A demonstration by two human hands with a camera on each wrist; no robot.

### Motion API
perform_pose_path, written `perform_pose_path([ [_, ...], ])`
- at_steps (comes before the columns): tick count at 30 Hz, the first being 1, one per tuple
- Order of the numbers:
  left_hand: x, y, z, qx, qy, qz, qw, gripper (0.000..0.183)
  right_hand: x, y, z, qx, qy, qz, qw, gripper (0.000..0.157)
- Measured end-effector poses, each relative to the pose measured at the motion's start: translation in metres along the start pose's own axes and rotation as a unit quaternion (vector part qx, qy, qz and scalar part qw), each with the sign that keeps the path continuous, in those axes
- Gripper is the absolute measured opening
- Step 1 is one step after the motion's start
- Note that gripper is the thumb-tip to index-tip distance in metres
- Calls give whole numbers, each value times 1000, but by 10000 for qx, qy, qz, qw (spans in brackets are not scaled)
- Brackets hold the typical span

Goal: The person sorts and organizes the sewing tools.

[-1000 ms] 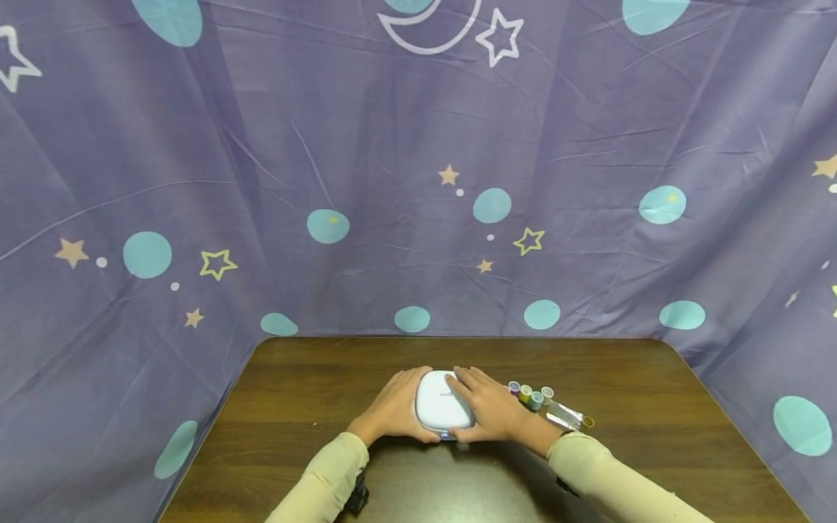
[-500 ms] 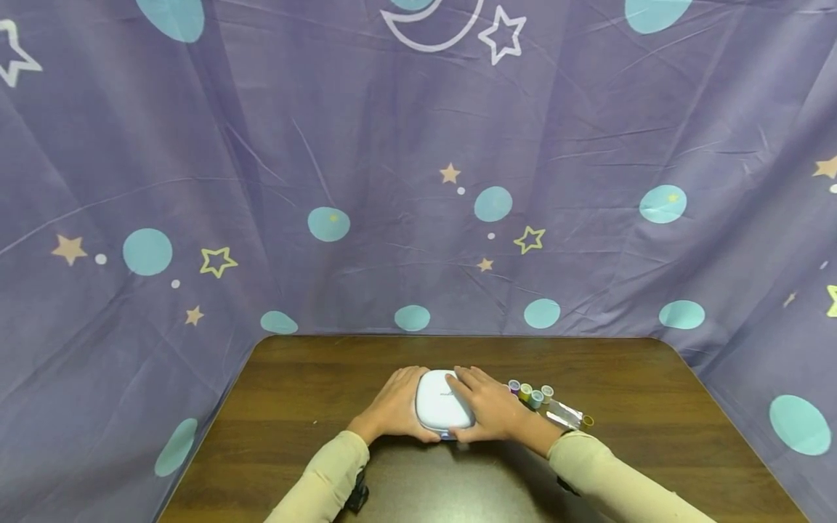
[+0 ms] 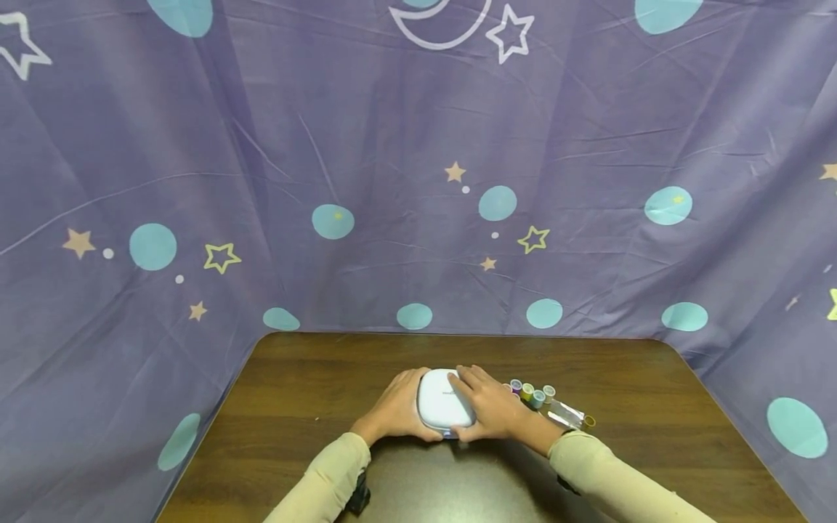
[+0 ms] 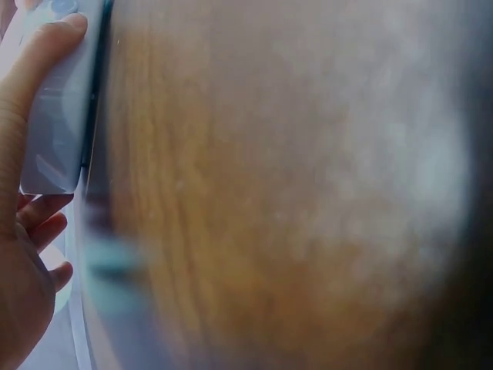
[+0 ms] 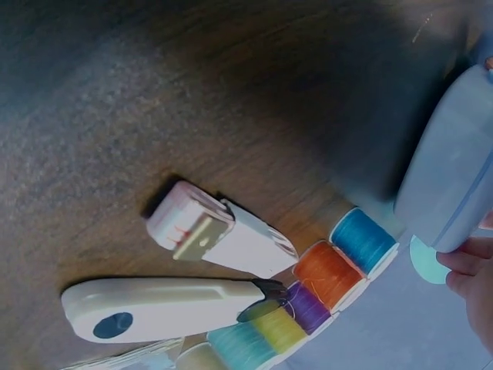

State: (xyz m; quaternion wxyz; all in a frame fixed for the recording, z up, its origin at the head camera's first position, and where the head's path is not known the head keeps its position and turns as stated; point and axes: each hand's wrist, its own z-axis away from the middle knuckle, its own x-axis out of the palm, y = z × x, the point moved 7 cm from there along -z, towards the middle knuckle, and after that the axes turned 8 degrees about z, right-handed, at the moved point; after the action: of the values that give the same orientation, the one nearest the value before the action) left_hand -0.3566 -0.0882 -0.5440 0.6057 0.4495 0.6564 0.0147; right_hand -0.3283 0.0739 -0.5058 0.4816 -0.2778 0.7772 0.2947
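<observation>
A white, rounded, squarish case (image 3: 445, 401) with small lettering on top rests at the middle of the table. My left hand (image 3: 397, 408) grips its left side, thumb at the near edge. On the opposite side my right hand (image 3: 492, 408) grips it too, with one finger laid over the top. In the left wrist view, the thumb (image 4: 50, 42) presses along the glossy side of the case (image 4: 55, 123) and the fingers curl behind it. The right wrist view has the case (image 5: 454, 154) with a seam along its side, and fingertips (image 5: 466, 262) at its end.
Right of the case are several thread spools (image 5: 327, 274) in different colours. Beside them lie a white-handled tool (image 5: 162, 308) with a dark blade, and a white-and-pink piece (image 5: 231, 235). A shiny packet (image 3: 565, 415) lies further right on the brown table (image 3: 294, 407). Behind hangs a purple curtain (image 3: 392, 145).
The head view has shifted slightly. Both hands and the case keep their places on the table.
</observation>
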Motion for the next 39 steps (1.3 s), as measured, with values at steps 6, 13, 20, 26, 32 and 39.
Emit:
perform_pose_path([
  [6,1,1,1,-27,52,-10,10000,114,1,-3,1,-108,147,62,9998,95],
  [13,-1,1,0,-66,91,-37,9999,114,-1,-6,0,-261,346,304,9986,94],
  [20,0,0,-2,-101,95,-125,9998,114,-4,-5,-3,-317,233,353,9986,95],
  [26,-1,2,-1,-116,21,-65,9999,113,-6,-8,-7,-379,89,520,9979,95],
  [32,1,3,-1,-49,31,-45,10000,112,-4,-14,-8,-415,180,858,9953,94],
  [39,1,3,-1,29,116,-34,9999,112,-6,-17,-11,-395,221,921,9947,95],
])
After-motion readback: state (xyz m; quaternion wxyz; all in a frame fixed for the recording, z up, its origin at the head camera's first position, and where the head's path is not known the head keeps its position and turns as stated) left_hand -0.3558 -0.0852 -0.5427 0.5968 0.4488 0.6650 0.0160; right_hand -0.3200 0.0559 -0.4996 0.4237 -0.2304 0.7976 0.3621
